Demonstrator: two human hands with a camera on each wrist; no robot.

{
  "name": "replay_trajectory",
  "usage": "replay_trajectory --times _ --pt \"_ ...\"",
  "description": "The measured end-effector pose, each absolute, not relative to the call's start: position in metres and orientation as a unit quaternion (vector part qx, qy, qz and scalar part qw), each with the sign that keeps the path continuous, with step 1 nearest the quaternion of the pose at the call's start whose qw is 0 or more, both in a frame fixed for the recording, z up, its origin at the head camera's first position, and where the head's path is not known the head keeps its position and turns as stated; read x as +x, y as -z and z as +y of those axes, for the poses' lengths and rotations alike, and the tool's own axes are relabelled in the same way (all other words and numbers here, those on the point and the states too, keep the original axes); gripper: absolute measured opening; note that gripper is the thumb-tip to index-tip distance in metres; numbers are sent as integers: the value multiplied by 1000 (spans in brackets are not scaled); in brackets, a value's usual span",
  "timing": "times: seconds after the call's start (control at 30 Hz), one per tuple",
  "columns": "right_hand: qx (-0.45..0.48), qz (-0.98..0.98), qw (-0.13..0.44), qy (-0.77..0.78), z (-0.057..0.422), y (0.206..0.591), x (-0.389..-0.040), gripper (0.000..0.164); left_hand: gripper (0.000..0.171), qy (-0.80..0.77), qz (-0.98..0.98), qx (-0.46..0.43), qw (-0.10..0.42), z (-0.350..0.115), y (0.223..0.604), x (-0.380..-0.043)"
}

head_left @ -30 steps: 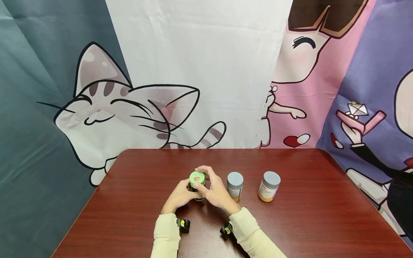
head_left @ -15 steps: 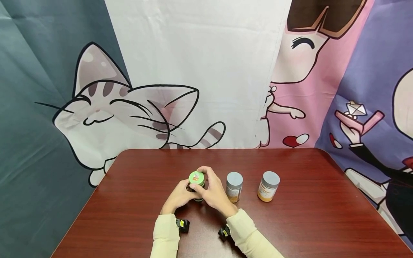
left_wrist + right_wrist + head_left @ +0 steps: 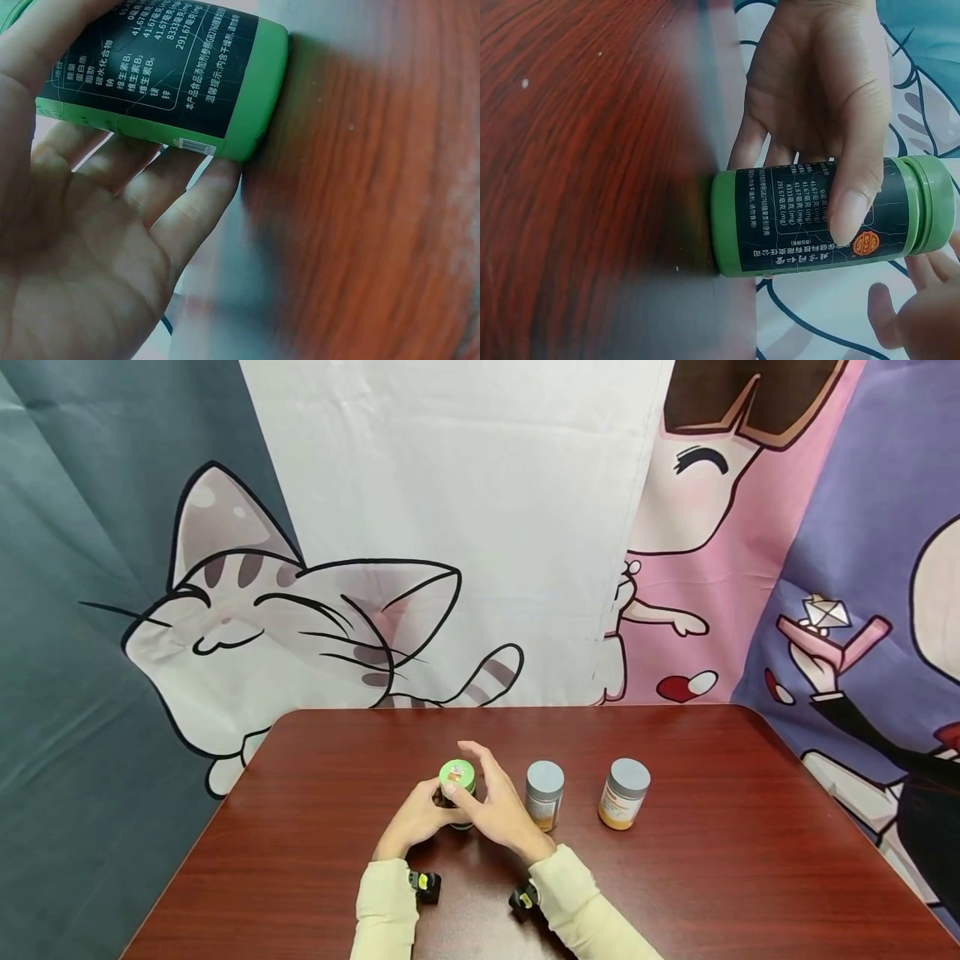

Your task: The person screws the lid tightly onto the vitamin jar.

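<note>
A dark bottle (image 3: 780,202) with green ends and a printed label stands upright on the table, its green lid (image 3: 457,768) on top. My left hand (image 3: 417,814) grips the bottle's body, thumb across the label and fingers behind it, as the right wrist view shows. Beside the lid is my right hand (image 3: 498,810), its fingers spread and fairly straight. Its thumb (image 3: 882,311) is apart from the lid in the right wrist view, while other fingers show just past the lid's edge. In the left wrist view my left palm (image 3: 82,247) faces the bottle.
Two grey-lidded jars with orange bases stand to the right: one jar (image 3: 544,793) close to my right hand, another jar (image 3: 624,793) farther right. The reddish-brown table (image 3: 720,877) ends at a printed cloth backdrop (image 3: 465,485).
My right hand's fingers have spread, and the index finger has lifted away from the lid. My left hand keeps its grip on the bottle, which has barely moved.
</note>
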State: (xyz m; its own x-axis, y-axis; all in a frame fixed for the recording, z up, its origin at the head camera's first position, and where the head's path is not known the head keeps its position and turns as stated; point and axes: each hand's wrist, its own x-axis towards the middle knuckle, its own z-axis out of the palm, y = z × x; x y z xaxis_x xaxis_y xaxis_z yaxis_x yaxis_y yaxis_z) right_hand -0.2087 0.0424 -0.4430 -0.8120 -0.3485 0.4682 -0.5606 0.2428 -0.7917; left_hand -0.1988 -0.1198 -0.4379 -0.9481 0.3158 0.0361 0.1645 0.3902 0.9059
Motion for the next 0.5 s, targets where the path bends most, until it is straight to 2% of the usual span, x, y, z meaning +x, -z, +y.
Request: replay_trajectory --times 0.17,0.5 --pt "322 -760 90 -557 43 425 -197 49 31 -538 827 148 70 -120 436 -199" --pt "350 -751 85 -554 45 415 -191 48 33 -541 824 152 72 -120 438 -199"
